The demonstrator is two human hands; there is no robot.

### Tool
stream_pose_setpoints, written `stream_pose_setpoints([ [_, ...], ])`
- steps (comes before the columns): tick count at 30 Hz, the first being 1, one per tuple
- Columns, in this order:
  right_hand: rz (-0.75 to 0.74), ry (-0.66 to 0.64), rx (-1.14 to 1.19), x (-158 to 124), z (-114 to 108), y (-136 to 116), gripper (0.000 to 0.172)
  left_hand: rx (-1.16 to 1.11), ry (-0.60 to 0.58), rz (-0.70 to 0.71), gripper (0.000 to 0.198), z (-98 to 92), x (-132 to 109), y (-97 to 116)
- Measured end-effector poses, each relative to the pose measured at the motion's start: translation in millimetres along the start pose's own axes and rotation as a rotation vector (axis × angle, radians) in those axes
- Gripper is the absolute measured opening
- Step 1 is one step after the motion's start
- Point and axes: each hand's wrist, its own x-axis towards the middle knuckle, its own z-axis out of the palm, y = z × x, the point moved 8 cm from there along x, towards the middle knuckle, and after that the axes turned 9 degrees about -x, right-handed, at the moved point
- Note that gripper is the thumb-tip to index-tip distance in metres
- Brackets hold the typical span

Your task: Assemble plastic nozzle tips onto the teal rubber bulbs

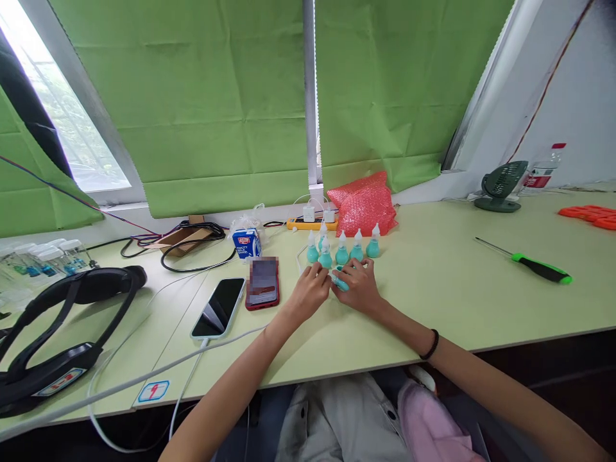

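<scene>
Between my two hands lies a teal bulb aspirator [341,283], tilted on its side with its tip toward the left. My right hand [360,287] is wrapped round its bulb. The fingers of my left hand [312,290] are pinched at the tip end, which they mostly hide. Just beyond my hands, several similar aspirators [342,255] stand upright in a loose group, teal bulbs below and pale pointed tips above.
Behind the aspirators are red bubble wrap [366,208] and a yellow power strip [310,224]. Two phones [262,282], a milk carton [247,244] and a black headset [72,333] lie leftward. A screwdriver [534,264] and a fan [503,186] are on the right.
</scene>
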Motion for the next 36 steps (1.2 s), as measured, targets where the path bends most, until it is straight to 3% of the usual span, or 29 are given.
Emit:
stream_pose_setpoints([
  [4, 0.002, -0.001, 0.005, 0, 0, -2, 0.017, 0.026, -0.029, 0.045, 0.020, 0.8, 0, 9],
  [8, 0.025, 0.006, 0.027, 1, -3, -2, 0.016, 0.008, 0.006, 0.012, 0.019, 3.1, 0, 5],
  [18, 0.228, 0.103, 0.116, 2, -4, 29, 0.019, -0.090, 0.238, -0.347, 0.016, -20.7, -5, -34],
  [29, 0.219, 0.128, 0.257, 5, -6, 31, 0.019, -0.083, 0.006, -0.470, 0.009, 17.7, -22, -68],
  [36, 0.196, 0.120, 0.307, 6, -7, 28, 0.017, -0.078, -0.038, -0.504, 0.014, 22.4, -24, -74],
])
